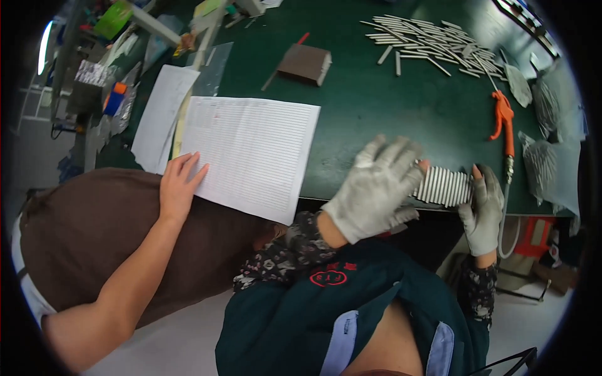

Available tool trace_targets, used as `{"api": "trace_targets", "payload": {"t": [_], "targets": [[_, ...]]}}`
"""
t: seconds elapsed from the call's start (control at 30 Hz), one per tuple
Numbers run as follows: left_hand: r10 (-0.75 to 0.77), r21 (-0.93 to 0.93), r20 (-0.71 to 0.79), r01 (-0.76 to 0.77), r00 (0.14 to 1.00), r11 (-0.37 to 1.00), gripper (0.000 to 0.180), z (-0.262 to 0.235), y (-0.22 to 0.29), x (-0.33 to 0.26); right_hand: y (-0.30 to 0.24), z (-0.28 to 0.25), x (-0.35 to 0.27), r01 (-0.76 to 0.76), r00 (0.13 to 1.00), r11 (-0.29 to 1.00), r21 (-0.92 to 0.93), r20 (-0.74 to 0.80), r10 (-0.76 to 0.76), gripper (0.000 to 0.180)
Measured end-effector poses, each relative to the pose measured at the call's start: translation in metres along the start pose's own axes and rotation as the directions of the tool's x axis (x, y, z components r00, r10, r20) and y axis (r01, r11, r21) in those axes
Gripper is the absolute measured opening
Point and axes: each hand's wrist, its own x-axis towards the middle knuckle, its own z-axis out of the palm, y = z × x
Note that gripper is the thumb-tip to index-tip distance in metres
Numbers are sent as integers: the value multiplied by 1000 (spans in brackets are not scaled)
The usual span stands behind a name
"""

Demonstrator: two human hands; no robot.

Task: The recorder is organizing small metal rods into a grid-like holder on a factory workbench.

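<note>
A tight row of short silvery metal rods [443,187] lies side by side at the table's near edge, between my two hands. My left hand [374,191], in a whitish glove with bare fingertips, is at the row's left end. Its fingers are stretched and apart, slightly blurred, with one fingertip at the rods. At the right end, my right hand [484,210] wears a matching glove and grips the row between thumb and fingers. The undersides of the rods are hidden.
Many loose metal rods [426,44] are heaped at the far right. An orange air gun [503,119] with a hose lies near plastic bags [545,166]. A brown block [305,64] sits farther back. At left, a co-worker's bare hand [182,182] rests on a lined sheet [251,150].
</note>
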Motion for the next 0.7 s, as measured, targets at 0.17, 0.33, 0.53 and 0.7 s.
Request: {"api": "trace_targets", "payload": {"t": [0.17, 0.33, 0.53, 0.7], "targets": [[-246, 44, -187, 258, 951, 965, 54, -5, -12, -39, 19, -8, 4, -15, 990, 986, 165, -133, 37, 62], [-331, 125, -100, 342, 938, 931, 59, 1, -1, -48, 26, 2, 0, 12, 993, 947, 320, -119, 27, 58], [-199, 147, -77, 209, 977, 967, 59, 6, -10, -39, 31, 5, -5, -51, 984, 817, 574, -114, 141, 57], [-169, 139, -52, 174, 984, 975, 59, 11, -16, -32, 30, 8, 3, -4, 987, 827, 562, -130, 92, 51]]}}
